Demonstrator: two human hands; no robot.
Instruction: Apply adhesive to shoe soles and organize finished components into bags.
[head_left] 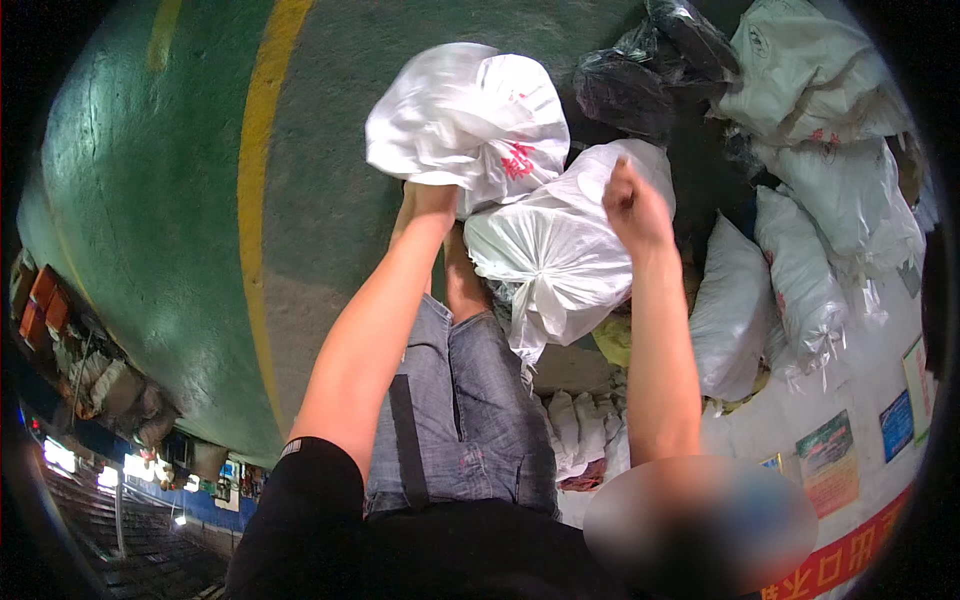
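1. The left hand (432, 198), at upper centre of the frame, is clenched on the underside of a white bag (465, 118) held above it.
2. The right hand (632, 205), just right of centre, is closed on the top of a second bag (555, 255), which hangs knotted between both forearms.
3. Black bags (640, 70) lie at the top, white sacks (810, 250) at the right.
4. A green floor (150, 200) with a yellow line (255, 180) fills the left.
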